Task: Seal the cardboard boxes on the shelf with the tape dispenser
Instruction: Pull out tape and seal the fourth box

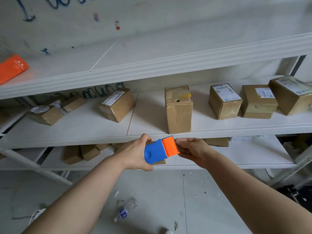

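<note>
Nearest: littered floor (219, 191). A plastic bottle (128, 208) lies on it between my two forearms. Not part of the job.

Hands: my left hand (135, 153) is curled round the blue body of the tape dispenser (159, 150) and carries its weight. My right hand (191, 150) pinches at the orange cutter end. I judge it is freeing the loose tape end, though I can make out no strip. The dispenser is in the air just in front of the middle shelf (236, 130) and touches no box. With both hands on the tool, this reads as preparation, and sealing has not begun.

Behind and below the hands: small cardboard boxes (79, 153) are crowded together on the lower shelf.

Further: a tall box (179, 110) stands upright at the middle shelf's front edge, directly beyond the dispenser. It is closest, so probably the first candidate. A yellowish strip already crosses its top. To its right, three labelled boxes (225, 101) sit close together. To its left, a tilted box (117, 104) sits apart, with more beyond it.

Farthest: an orange packet (11, 68) lies on the top shelf, and there is blue scrawl on the wall behind.
</note>
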A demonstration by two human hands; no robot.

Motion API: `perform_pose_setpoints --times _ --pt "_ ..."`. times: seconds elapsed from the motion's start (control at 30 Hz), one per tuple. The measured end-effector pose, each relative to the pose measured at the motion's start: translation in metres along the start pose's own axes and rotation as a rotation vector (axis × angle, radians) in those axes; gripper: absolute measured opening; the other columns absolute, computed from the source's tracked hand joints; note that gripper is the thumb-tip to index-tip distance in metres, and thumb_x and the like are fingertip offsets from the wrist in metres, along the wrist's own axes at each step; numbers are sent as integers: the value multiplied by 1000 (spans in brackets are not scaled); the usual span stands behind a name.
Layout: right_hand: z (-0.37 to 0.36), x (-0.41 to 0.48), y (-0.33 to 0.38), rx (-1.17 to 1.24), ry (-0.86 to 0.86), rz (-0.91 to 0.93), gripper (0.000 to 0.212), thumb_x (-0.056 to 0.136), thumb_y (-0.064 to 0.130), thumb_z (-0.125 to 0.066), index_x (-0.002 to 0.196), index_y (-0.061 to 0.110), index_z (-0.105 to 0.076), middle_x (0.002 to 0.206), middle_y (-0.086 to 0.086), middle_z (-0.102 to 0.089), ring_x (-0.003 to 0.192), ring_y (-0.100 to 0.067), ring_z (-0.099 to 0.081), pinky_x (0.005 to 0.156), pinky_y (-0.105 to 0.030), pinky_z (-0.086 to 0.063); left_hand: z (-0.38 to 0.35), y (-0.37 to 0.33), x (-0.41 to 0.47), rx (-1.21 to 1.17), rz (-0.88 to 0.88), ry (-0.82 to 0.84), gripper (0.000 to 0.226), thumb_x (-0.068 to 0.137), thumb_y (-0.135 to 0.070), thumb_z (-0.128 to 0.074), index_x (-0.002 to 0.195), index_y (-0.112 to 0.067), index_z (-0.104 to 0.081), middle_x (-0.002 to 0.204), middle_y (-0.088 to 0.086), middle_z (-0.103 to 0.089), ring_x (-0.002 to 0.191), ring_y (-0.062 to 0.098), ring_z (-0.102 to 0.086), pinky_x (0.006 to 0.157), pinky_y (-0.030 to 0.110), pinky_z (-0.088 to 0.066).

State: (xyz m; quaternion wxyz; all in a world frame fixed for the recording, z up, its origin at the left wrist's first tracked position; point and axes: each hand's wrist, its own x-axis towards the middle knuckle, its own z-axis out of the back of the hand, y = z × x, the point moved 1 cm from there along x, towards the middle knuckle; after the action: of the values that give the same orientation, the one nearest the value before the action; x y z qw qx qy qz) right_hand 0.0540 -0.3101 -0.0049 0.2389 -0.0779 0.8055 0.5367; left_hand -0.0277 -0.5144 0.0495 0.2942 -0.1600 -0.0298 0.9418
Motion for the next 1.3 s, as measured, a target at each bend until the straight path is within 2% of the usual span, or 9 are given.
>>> perform_pose_setpoints --times 0.1,0.23,0.33,0.47,0.53,0.63,0.8,1.0,1.3 --pt "-4 2 11 -63 -179 72 16 87 20 -69 93 6 -70 83 -8 -69 73 -14 -66 63 -22 -54 8 -3 10 100 -59 -112 77 61 -54 -69 123 -35 -27 103 -12 -62 92 22 -63 68 30 -41" --pt "-13 5 30 -43 -283 171 13 86 17 -70 88 5 -70 77 -10 -68 68 -16 -65 56 -19 -55 18 -9 20 220 -175 -228 80 62 -53 -69 127 -30 -30 116 -9 -59 98 21 -62 76 31 -41" --pt "-9 7 45 -107 -381 273 15 87 16 -69 75 8 -67 63 -5 -66 53 -10 -62 47 -16 -51 31 0 29 122 -186 -279 62 67 -45 -66 118 -33 -33 108 -7 -62 91 25 -62 71 32 -46" --pt "17 5 73 -51 -512 361 14 87 15 -70 75 8 -66 70 -9 -67 59 -12 -64 55 -19 -55 57 20 31 -16 -173 -301 58 57 -68 -59 102 -38 -38 82 -10 -58 75 22 -58 62 32 -45" --pt "30 5 87 -32 -555 380 12 87 16 -70 78 9 -66 72 -8 -67 60 -11 -65 55 -18 -55 67 36 33 -104 -119 -295 55 56 -52 -61 106 -35 -43 80 -13 -53 77 21 -55 61 30 -39" --pt "35 12 100 -50 -570 376 12 86 19 -71 80 10 -67 73 -6 -68 58 -7 -65 54 -17 -55 75 59 46 -223 -115 -339 58 65 -18 -63 117 -37 -46 95 -12 -56 90 20 -58 69 30 -44" --pt "31 28 115 -72 -613 413 13 86 22 -71 79 12 -67 72 -2 -70 58 -5 -63 51 -16 -44 81 58 69 -445 -138 -443 61 67 2 -63 114 -34 -52 96 -16 -59 87 6 -55 67 13 -40" --pt "36 41 125 5 -623 390 13 86 17 -71 76 12 -65 62 1 -67 42 4 -58 35 -10 -34 84 52 91 -494 -122 -440 63 67 5 -62 114 -36 -52 96 -17 -58 88 8 -54 66 15 -39" --pt "55 63 134 -7 -554 327 13 86 19 -71 88 7 -68 49 6 -65 35 2 -53 33 -11 -28 85 47 112 -455 -83 -435 64 66 2 -63 119 -32 -54 101 -9 -62 94 17 -57 74 30 -44"
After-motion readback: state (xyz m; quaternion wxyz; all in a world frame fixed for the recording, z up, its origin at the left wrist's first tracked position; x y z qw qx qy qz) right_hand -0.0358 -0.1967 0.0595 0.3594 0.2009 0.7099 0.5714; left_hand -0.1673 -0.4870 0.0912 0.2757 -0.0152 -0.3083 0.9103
